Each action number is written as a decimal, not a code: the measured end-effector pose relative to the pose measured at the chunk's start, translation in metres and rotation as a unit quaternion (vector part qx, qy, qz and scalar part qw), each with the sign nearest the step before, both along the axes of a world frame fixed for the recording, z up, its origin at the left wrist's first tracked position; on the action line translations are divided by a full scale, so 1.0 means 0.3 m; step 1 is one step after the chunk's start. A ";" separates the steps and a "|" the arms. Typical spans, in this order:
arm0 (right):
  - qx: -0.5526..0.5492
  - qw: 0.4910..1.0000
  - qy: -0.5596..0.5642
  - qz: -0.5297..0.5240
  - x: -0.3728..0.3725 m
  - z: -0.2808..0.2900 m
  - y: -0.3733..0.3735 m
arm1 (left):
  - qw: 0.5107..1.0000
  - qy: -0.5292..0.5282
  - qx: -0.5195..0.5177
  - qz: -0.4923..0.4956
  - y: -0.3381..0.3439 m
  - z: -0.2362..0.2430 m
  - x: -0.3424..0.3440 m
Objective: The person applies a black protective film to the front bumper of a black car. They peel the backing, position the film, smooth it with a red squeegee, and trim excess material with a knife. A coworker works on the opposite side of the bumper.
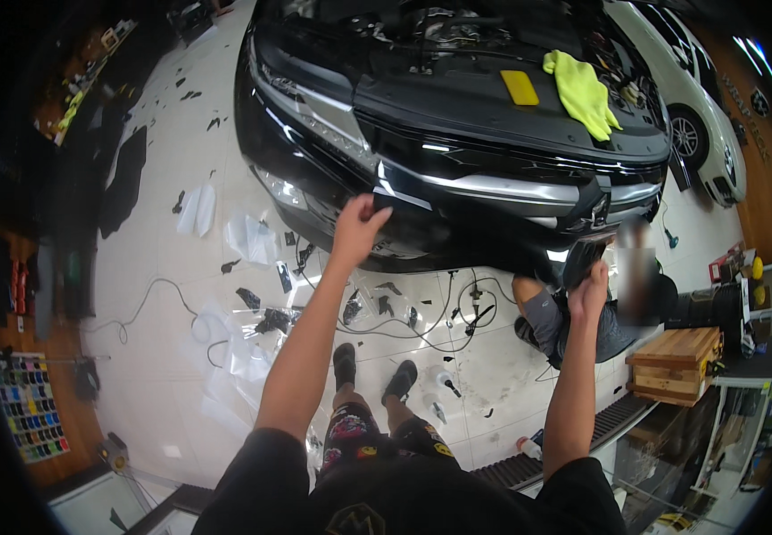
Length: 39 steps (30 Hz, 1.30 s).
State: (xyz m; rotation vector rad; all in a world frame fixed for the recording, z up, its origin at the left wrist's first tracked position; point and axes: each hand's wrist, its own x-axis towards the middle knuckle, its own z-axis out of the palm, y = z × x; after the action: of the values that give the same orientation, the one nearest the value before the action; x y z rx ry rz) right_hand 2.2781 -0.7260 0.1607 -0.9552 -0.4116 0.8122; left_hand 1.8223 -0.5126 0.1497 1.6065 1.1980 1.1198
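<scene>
Fingers of the left hand (357, 232) are pinched on one end of what looks like black film (493, 234), and its other end is gripped by the fingers of the right hand (590, 290), the film being held slung between them, just in front of the black car (457, 165)! A crease could be caused here by uneven pull; were either pinch loosened, grit could be picked up from the floor (493, 392) below the fingers, or the co-worker (607, 332) beside the right fingers brushed
</scene>
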 end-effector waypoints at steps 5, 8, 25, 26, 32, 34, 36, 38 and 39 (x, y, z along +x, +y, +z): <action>-0.175 0.984 -0.001 -0.039 -0.290 -0.101 -0.511 | 0.939 -0.097 -0.326 -0.043 -0.518 0.005 -0.198; -0.391 0.912 0.058 -0.107 -0.445 -0.334 -0.858 | 0.885 -0.070 -0.453 -0.081 -0.787 -0.159 -0.344; -0.665 0.721 0.076 0.177 -1.023 -0.870 -0.854 | 0.797 0.105 -0.593 -0.039 -0.608 -0.411 -0.798; -0.598 0.762 0.165 0.184 -0.989 -0.910 -0.825 | 0.801 -0.003 -0.597 -0.051 -0.570 -0.499 -0.810; -0.399 0.888 0.222 0.057 -0.831 -1.040 -0.700 | 0.800 -0.044 -0.561 -0.210 -0.340 -1.056 -0.788; -0.438 0.885 0.098 0.126 -0.768 -1.136 -0.767 | 0.782 -0.072 -0.562 -0.257 -0.291 -1.128 -0.673; -0.473 0.862 0.018 0.180 -0.745 -1.157 -0.784 | 0.751 -0.120 -0.604 -0.238 -0.252 -1.234 -0.597; -0.454 0.862 0.001 0.227 -0.753 -1.241 -0.822 | 0.749 -0.137 -0.607 -0.227 -0.198 -1.341 -0.505; -0.448 0.861 -0.020 0.241 -0.766 -1.214 -0.793 | 0.791 -0.058 -0.553 -0.257 -0.170 -1.401 -0.490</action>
State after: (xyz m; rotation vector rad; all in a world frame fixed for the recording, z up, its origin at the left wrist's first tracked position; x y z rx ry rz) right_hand 2.0482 -0.9638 -0.2035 -1.7760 -0.3004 1.5059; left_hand 1.6753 -0.5636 -0.2706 0.7967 0.9258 0.0426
